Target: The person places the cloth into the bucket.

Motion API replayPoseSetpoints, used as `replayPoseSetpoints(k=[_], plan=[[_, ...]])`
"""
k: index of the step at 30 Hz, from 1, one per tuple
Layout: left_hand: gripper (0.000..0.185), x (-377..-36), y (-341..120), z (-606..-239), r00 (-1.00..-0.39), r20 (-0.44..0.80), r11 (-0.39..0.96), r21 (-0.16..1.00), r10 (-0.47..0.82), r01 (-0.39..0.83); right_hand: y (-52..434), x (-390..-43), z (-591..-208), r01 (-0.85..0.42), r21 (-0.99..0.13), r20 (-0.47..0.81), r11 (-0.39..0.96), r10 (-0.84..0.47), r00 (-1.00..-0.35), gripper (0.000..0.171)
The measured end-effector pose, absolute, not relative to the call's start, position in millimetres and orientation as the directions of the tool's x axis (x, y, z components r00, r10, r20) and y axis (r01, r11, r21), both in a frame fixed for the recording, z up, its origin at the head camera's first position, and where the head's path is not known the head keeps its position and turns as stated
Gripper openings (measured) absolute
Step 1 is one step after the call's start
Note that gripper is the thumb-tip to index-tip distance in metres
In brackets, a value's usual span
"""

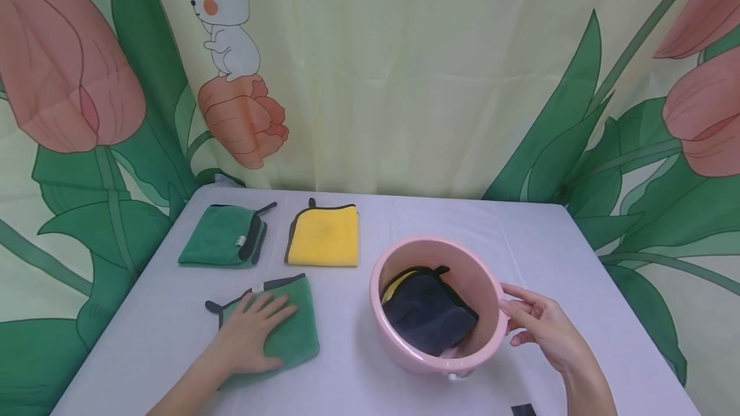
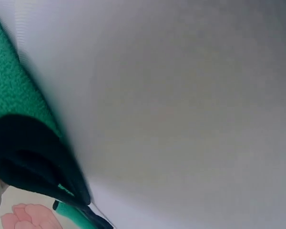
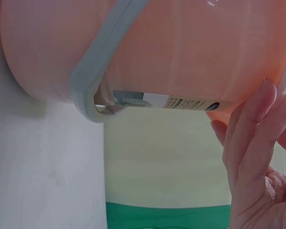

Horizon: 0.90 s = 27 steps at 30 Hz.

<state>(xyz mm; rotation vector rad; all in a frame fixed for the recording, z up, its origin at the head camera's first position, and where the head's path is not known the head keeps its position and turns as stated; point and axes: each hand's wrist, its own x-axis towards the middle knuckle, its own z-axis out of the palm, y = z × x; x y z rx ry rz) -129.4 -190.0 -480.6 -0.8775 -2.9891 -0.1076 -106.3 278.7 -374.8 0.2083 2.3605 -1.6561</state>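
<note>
My left hand [image 1: 248, 339] rests spread over a folded green cloth [image 1: 300, 323] with dark edging and a hanging loop; in the left wrist view the cloth's fleecy green side [image 2: 9, 76] and a black loop [image 2: 33, 152] show. At right, my right hand [image 1: 543, 326] touches the outside of a pink bucket [image 1: 384, 332] near its rim. The right wrist view shows its fingers [image 3: 252, 138] fairly straight, tips against the bucket wall. Inside the bucket lies a dark grey cloth [image 1: 428, 313], with a yellow edge [image 1: 396, 286] beside it.
Behind my left hand lie a folded green cloth [image 1: 220, 236] and a folded yellow cloth [image 1: 324, 236]. A pale handle [image 3: 97, 62] hangs on the bucket. A small black piece [image 1: 523, 409] lies at the white table's [image 1: 347, 397] front. A printed curtain [image 1: 376, 82] hangs behind.
</note>
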Motion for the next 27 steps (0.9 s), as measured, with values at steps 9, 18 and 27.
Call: replayPoseSetpoints(k=[9, 18, 27], plan=[[0.077, -136, -190, -486, -0.814, 0.071, 0.809, 0.086, 0.577, 0.581, 279, -106, -375, 0.256, -0.905, -0.282, 0.341, -0.028, -0.959, 0.058], [0.053, -141, -183, -490, -0.752, 0.169, 0.765, -0.015, 0.636, 0.644, 279, -105, -376, 0.248, -0.905, -0.274, 0.346, -0.028, -0.961, 0.058], [0.045, -141, -177, -490, -0.752, 0.194, 0.776, -0.118, 0.63, 0.619, 280, -105, -377, 0.239, -0.909, -0.266, 0.343, -0.035, -0.963, 0.057]])
